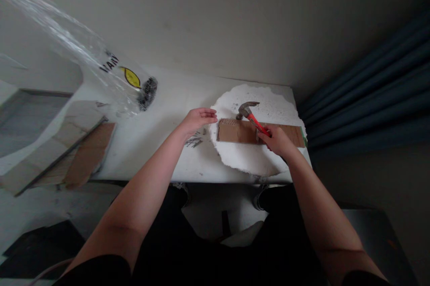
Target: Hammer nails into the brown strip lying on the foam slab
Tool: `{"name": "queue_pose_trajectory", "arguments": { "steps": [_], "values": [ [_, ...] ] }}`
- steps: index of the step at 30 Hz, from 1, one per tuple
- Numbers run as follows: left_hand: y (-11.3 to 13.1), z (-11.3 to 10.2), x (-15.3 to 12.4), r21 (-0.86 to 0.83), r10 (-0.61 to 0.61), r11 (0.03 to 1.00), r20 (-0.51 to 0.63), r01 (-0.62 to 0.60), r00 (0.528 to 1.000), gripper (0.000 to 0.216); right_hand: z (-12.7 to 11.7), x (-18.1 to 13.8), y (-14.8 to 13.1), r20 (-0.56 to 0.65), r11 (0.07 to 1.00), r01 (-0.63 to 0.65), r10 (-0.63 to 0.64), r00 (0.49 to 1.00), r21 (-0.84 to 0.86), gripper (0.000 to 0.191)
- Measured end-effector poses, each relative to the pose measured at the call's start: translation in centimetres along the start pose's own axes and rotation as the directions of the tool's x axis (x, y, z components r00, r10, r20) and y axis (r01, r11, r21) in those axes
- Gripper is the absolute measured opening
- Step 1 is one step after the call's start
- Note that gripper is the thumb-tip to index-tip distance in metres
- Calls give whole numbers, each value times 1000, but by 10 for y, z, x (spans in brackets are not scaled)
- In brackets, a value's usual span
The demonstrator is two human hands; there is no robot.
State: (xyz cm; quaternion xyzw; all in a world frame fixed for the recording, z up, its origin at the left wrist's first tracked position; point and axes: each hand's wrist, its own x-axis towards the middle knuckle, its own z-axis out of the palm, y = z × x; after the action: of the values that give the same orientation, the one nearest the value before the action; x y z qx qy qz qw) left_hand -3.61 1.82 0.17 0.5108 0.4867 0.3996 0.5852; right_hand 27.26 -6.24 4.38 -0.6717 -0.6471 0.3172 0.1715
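My right hand (278,139) is closed round the red handle of a claw hammer (249,112), whose steel head hovers just above the left part of a brown wooden board (237,131). The board lies across a round white foam slab (268,104) on the white table (161,143). My left hand (198,119) hovers left of the board with fingers stretched out flat and nothing in it. A small pile of dark nails (195,139) lies just below that hand.
A clear plastic bag (101,71) with a yellow label hangs over the table's left part. Flat wooden boards (89,154) lie at the left edge. A dark curtain (369,93) hangs at the right, and the wall is close behind.
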Motion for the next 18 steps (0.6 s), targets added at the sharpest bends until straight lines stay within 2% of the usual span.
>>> {"name": "queue_pose_trajectory", "arguments": {
  "steps": [5, 10, 18],
  "values": [
    [-4, 20, 7, 118, 148, 983, -67, -140, 987, 33, 0, 0, 2, 2, 1000, 26, -26, 1000, 6, 21],
    [-10, 29, 7, 312, 266, 913, 34, -264, 963, 19, 0, -1, 2, 0, 1000, 12, -12, 1000, -16, 21],
    [-13, 34, 5, 404, 305, 863, 65, -304, 950, 11, 0, -1, 0, 0, 1000, 10, -10, 1000, -29, 20]
  ]
}}
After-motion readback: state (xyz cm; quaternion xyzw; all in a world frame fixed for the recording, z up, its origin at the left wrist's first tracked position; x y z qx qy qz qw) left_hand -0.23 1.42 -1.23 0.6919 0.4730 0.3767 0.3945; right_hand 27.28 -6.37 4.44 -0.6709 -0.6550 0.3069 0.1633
